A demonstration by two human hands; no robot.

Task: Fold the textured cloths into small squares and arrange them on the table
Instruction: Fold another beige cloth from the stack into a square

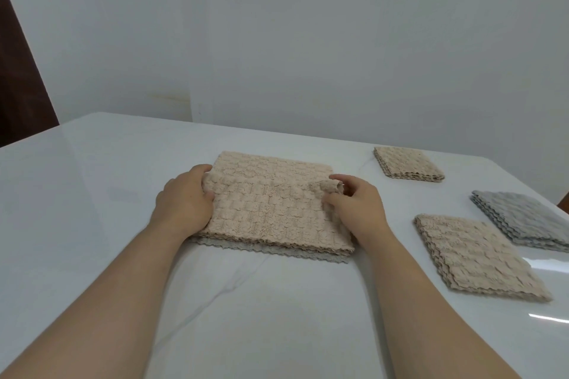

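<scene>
three folded squares set out right; my left hand and right hand pinch top beige cloth of stack, unfolded.

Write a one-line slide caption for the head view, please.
Left hand and right hand hold the top beige cloth beside three folded squares on the table.

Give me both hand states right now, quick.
Left hand grips the left edge of the top beige cloth.
Right hand pinches the same cloth's lifted right edge.
</scene>
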